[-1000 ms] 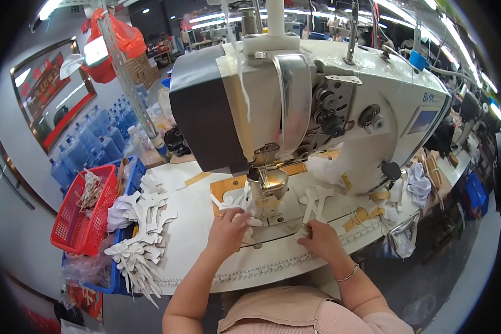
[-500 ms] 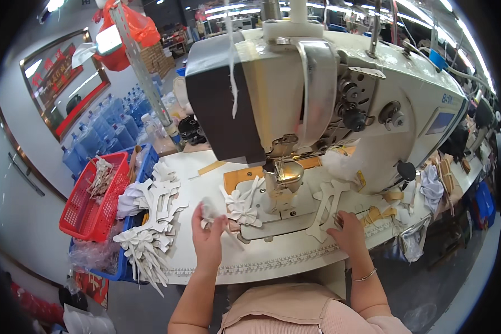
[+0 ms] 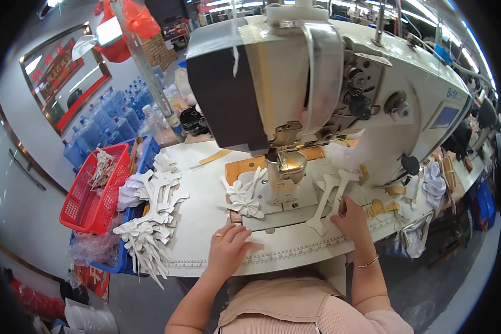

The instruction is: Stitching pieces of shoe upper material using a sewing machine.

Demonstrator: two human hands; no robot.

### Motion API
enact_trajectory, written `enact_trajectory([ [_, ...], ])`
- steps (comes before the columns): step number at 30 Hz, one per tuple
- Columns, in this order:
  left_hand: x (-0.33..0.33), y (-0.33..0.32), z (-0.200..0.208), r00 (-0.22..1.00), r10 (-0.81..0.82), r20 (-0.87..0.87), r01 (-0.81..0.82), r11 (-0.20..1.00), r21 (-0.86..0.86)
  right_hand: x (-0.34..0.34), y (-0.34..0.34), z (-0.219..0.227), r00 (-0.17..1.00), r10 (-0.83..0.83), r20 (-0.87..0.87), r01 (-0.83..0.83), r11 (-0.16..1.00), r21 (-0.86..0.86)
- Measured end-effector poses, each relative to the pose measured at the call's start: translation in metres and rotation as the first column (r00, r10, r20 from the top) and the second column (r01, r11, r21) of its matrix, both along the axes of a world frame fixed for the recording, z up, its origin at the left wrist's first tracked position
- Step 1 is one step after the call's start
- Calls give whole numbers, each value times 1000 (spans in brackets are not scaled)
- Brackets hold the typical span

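White flower-shaped and strip-like pieces are laid around a cream, glossy metal sewing machine (image 3: pixel 395 83).
On a smooth white tabletop (image 3: pixel 200 234), a layered, matte white flower-shaped piece (image 3: pixel 244 197) is set left of the needle area, and slim white flat strips with flared ends (image 3: pixel 324 203) to its right. The left hand's (image 3: pixel 228 250) fingers are bent loosely, released; whether the right hand's (image 3: pixel 352 220) fingers are clenched on a strip cannot be told. Blue lettering is borne on the machine's casing.

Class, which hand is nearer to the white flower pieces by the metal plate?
Left. Left hand: just this side of the flower pieces; right hand: farther away, to their right.
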State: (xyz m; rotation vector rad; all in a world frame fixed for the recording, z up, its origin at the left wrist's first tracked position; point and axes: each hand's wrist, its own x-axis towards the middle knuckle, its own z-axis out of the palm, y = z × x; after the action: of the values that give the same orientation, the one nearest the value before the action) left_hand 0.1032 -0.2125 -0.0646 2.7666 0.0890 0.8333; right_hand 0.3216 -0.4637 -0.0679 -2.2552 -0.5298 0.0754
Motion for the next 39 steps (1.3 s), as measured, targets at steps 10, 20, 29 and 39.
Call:
enact_trajectory([
  [10,-6,10,-35,978,-204,-45,187,950,-251,22,-20,-27,999,-27,27,18,958,287],
  [20,-43,-37,-15,983,8,-184,0,999,42,-25,17,11,991,97,-94,-120,953,-280],
  [29,-59,17,-36,891,260,372,-29,851,-524,-20,21,4,993,89,-79,-68,970,234],
  [39,26,-9,77,936,-342,-84,73,423,-903,-62,40,54,777,438,-452,53,670,740],
])
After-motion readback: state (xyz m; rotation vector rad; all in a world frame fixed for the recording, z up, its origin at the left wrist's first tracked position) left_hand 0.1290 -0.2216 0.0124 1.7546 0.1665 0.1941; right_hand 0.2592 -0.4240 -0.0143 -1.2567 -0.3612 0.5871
